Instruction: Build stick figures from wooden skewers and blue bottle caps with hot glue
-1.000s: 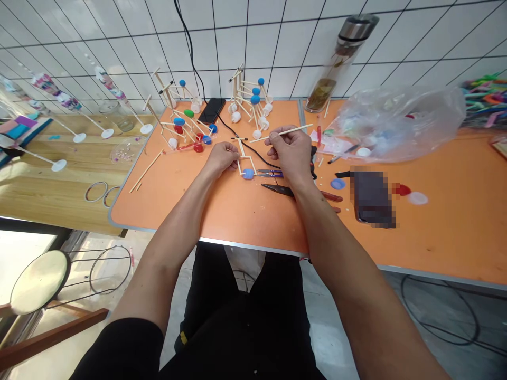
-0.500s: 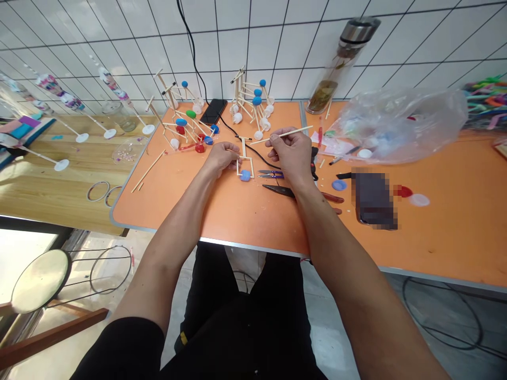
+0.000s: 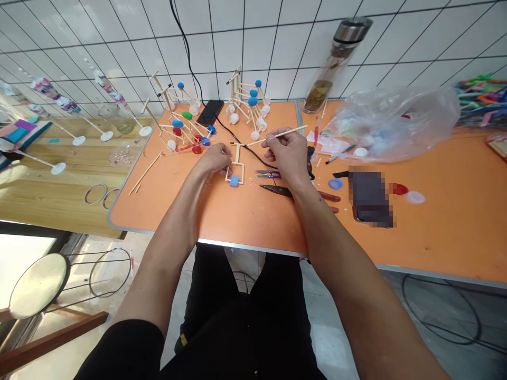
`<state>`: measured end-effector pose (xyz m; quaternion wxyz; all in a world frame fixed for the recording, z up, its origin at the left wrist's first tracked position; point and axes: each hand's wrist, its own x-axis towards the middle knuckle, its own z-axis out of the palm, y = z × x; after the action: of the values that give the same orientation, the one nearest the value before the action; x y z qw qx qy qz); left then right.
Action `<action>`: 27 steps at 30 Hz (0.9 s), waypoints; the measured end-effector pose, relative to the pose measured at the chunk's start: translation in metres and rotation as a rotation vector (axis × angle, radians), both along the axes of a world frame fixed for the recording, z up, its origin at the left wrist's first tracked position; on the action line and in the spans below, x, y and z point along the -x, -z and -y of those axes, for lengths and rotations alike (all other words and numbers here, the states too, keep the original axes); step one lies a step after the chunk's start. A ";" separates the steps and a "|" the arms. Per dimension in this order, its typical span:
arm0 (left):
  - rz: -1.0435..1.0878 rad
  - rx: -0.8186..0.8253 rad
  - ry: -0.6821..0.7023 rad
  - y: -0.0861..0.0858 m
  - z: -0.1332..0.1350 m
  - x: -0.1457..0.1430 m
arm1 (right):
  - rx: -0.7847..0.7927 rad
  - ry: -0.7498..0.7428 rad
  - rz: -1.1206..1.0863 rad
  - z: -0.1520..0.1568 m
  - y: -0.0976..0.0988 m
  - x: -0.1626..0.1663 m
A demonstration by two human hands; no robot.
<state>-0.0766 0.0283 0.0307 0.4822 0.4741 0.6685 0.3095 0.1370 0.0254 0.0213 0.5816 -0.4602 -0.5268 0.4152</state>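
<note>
My left hand is closed on a small frame of wooden sticks with a light blue bottle cap at its lower end, held just above the orange table. My right hand pinches a long thin wooden stick that points up and to the right, its left end close to the top of the frame. Small blue scissors and a pair of pliers lie right below my right hand.
Two finished stick-and-cap models stand at the back by a phone on a black cable. A clear plastic bag, a glass bottle, loose caps and a dark blurred object are on the right. A stool stands lower left.
My left hand has lowered the stick frame, so the blue cap sits lower and more to the left. My right hand still holds the long stick in about the same place.
</note>
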 end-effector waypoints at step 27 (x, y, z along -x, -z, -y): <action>0.306 -0.277 0.126 -0.017 0.011 -0.013 | 0.148 -0.088 -0.190 0.000 0.006 0.005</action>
<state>-0.0636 0.0176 0.0476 0.5266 0.5241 0.5080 0.4359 0.1319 0.0253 0.0155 0.5746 -0.4371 -0.4570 0.5196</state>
